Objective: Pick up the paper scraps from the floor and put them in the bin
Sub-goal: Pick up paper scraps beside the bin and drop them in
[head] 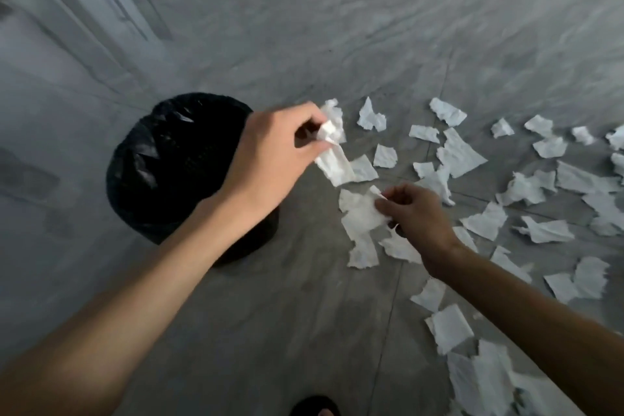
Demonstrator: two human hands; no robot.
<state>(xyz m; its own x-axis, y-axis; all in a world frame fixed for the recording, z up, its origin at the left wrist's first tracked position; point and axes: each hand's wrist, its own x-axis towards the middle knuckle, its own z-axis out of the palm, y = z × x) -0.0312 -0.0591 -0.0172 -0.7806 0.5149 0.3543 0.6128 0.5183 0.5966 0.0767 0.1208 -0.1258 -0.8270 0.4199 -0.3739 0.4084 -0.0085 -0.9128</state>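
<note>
At the far left a pale wall (50, 145) with blurred vertical mouldings meets the grey tiled floor (270, 314). Left of centre on that floor stands the round black bin lined with a crinkled black plastic bag (169, 162). Your left forearm (162, 273) crosses over the bin's lower right side.

Your left hand (270, 159) is raised above the bin's right rim. Its fingers (297, 115) are curled, and with the thumb they grasp a bunch of crumpled white paper scraps (332, 152). The bunch hangs from the fingertips just to the right of the bin, over the floor and not over the opening.

At the bottom edge, below the bunch, the toe of a dark sandal (315, 407) shows.

Further right and lower, your right hand (418, 216) reaches down close to the floor. Its thumb and forefinger pinch the edge of a larger torn white paper scrap (361, 216). You cannot tell whether that scrap is lifted or lying on the tiles.

From there to the right edge, many torn white paper pieces (540, 192) lie scattered over the floor. Some overlap, and a denser heap sits at the lower right. All of them lie well apart from the bin.
</note>
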